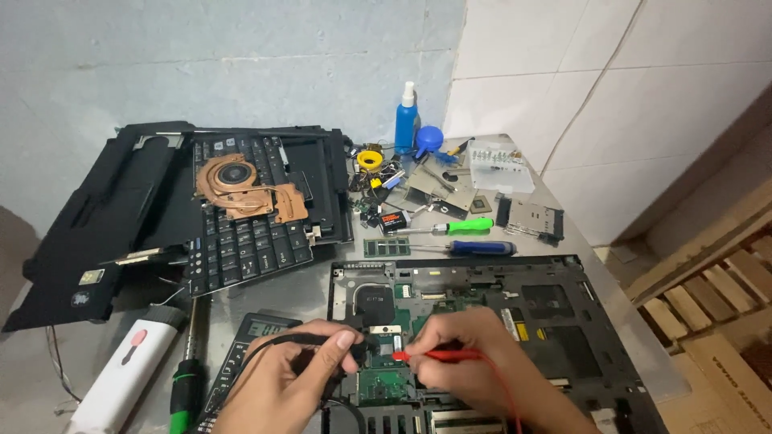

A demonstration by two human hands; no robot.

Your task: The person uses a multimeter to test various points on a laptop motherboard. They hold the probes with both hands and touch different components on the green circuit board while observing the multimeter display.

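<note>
Pale tiled wall (643,72); wooden pallet (708,297)

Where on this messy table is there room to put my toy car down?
Bare table shows between the keyboard and the open laptop base, and a strip right of the card slot part. Around the blue bottle and screwdrivers it is crowded.

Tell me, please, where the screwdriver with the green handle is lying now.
In the head view, the green-handled screwdriver lies on the table beyond the open laptop base, right of centre, just above the blue-handled screwdriver and below the blue spray bottle.
</note>
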